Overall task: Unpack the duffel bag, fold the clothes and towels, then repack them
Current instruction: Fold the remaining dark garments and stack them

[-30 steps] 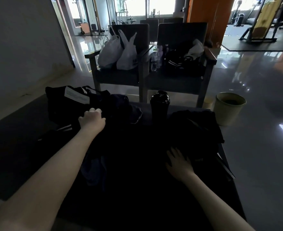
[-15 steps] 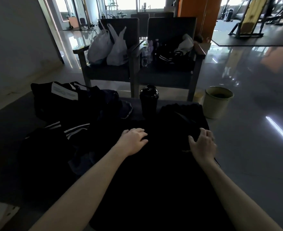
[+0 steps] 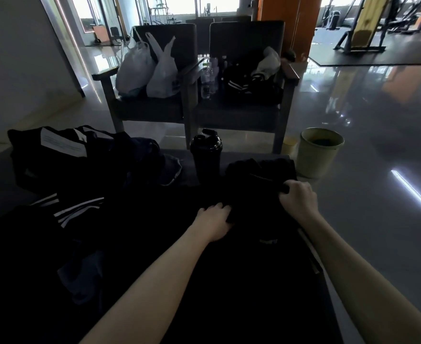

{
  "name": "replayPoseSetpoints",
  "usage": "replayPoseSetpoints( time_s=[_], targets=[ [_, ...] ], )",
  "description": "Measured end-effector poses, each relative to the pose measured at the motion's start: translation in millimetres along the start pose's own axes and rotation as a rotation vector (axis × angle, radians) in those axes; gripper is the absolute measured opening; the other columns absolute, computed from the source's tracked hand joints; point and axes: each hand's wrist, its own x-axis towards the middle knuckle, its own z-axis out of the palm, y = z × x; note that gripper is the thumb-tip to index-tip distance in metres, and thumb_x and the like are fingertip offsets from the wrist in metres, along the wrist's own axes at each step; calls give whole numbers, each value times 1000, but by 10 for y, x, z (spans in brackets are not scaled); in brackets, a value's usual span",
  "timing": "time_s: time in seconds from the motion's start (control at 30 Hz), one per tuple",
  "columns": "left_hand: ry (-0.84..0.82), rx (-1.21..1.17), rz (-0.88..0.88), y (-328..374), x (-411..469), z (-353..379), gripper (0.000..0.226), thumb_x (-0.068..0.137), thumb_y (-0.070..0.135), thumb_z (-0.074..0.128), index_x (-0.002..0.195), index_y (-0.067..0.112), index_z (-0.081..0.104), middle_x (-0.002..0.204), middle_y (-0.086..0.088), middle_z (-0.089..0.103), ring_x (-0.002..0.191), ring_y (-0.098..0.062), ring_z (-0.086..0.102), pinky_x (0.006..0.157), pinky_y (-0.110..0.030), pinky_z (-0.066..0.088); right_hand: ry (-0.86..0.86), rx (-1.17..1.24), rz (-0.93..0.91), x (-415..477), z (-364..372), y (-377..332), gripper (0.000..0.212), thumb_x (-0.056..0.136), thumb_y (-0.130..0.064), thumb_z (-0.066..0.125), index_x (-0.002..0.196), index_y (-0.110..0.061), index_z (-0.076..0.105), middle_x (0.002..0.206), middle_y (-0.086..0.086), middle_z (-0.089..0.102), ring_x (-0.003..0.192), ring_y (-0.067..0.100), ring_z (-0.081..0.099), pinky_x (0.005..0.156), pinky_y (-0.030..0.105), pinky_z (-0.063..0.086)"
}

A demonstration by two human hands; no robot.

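A black garment point(image 3: 254, 244) lies spread on the dark table in front of me. My left hand point(image 3: 214, 220) grips a fold of it near the middle, fingers curled into the cloth. At the garment's right edge my right hand point(image 3: 297, 201) grips the fabric in a closed fist. Just beyond both hands sits a pile of black clothing point(image 3: 259, 170). The black duffel bag point(image 3: 63, 155) with a white label stands at the far left. A black piece with white stripes point(image 3: 78, 209) lies in front of the bag.
A black shaker bottle point(image 3: 206, 155) stands upright at the table's far edge. Two dark armchairs point(image 3: 241, 112) beyond hold white plastic bags point(image 3: 149, 70), bottles and dark clothes. A pale green bin point(image 3: 319, 151) sits on the shiny floor at the right.
My left hand moved from the duffel bag rightward to the middle of the garment. My right hand moved forward and right. Both went from lying flat to gripping the fabric.
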Motion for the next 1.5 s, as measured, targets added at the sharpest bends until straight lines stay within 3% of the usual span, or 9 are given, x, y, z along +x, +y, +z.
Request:
replayPoseSetpoints(
  time_s=[0.17,0.33,0.43,0.6,0.8,0.9,1.1,1.37,1.5],
  targets=[
    [102,32,5,-100,30,156,52,97,41,42,142,16,36,146,-6,38,132,-25,38,105,-39,29,99,476,70,175,-249,-77,13,89,-23,59,87,-11,64,87,7,62,84,23,57,66,28,40],
    [31,37,-25,-104,92,146,53,98,47,36,143,17,37,147,-7,38,133,-27,36,107,-42,28,-313,368,105,222,-456,55,28,78,-17,74,104,-12,64,96,9,65,88,23,63,80,34,52],
    [-23,-12,-61,-63,110,106,54,99,47,32,147,21,32,151,-6,33,137,-27,31,110,-43,24,-540,200,197,218,-668,153,25,78,-8,73,101,-3,63,87,10,64,74,19,62,59,25,49],
    [-70,-92,-131,83,104,40,53,100,48,25,147,23,31,153,-8,29,139,-29,27,112,-45,21,-375,294,142,82,-785,123,14,81,-20,71,92,-12,66,84,7,67,74,18,66,61,24,48],
    [155,-1410,-333,377,71,-58,83,74,76,45,121,10,61,126,-14,61,116,-30,57,107,-40,39,-636,270,-193,-490,-595,-292,28,75,-4,71,93,-24,63,85,-2,66,75,11,64,59,17,48],
    [76,-1564,-378,448,113,-100,106,48,85,63,127,16,59,127,-9,60,116,-26,57,107,-41,39,-685,230,-216,-737,-467,-380,32,79,-8,67,106,-24,62,92,-4,66,77,8,66,64,21,54],
    [124,-1079,-417,605,118,-353,20,85,13,62,100,4,50,83,-9,53,71,-21,53,59,-28,46,-638,-16,-250,-1003,-323,-415,43,82,-31,59,124,-29,49,110,1,59,95,22,62,83,39,53],
    [353,-1503,-366,423,356,-483,36,87,-6,38,117,4,55,91,-14,60,78,-27,60,69,-41,54,-389,-263,-153,-1054,-474,-147,18,86,-36,55,76,-21,52,76,-7,49,90,19,52,72,29,32],
    [128,-1475,-324,505,343,-496,32,92,10,53,121,12,40,95,-8,59,78,-21,60,60,-35,52,-176,-10,-76,-1111,-485,-151,30,87,-37,55,64,-20,45,65,-4,52,64,18,53,53,28,34]
  ],
)
